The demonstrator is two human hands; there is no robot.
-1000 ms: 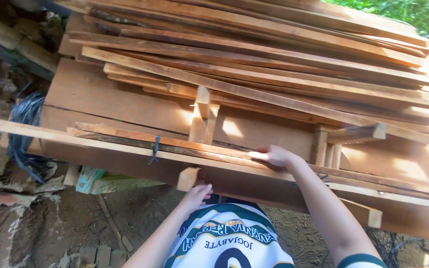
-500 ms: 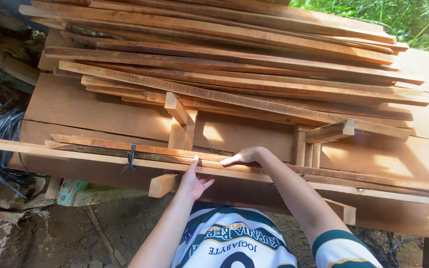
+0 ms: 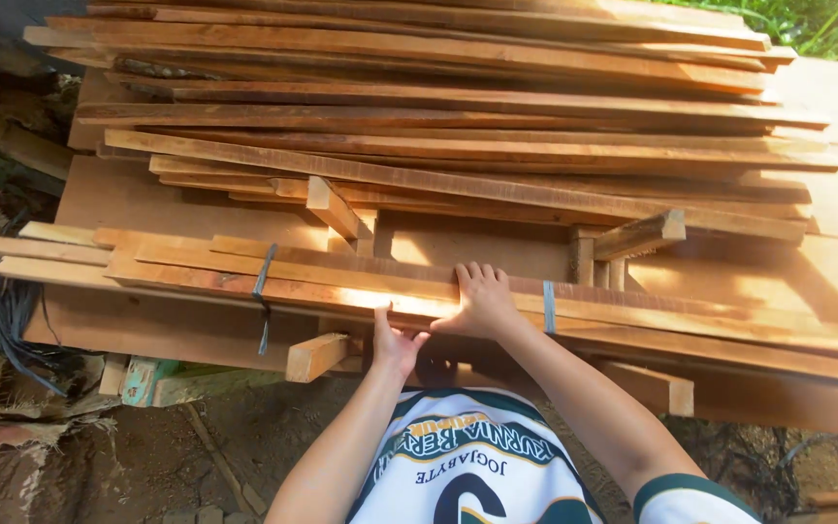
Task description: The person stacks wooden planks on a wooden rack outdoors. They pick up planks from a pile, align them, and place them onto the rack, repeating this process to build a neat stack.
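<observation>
The bundle of long reddish-brown wooden slats, tied by two thin straps, lay across the middle of the frame on a bigger stack of planks. The right hand lay flat on top of it, fingers spread, not clenched. The left hand pressed open against its lower edge, gripping nothing.

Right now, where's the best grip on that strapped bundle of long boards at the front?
Likely mid-span of the strapped bundle, from the near edge, between the dark strap and the blue strap. It is long and lies level; the left hand and the right hand are already there.
</observation>
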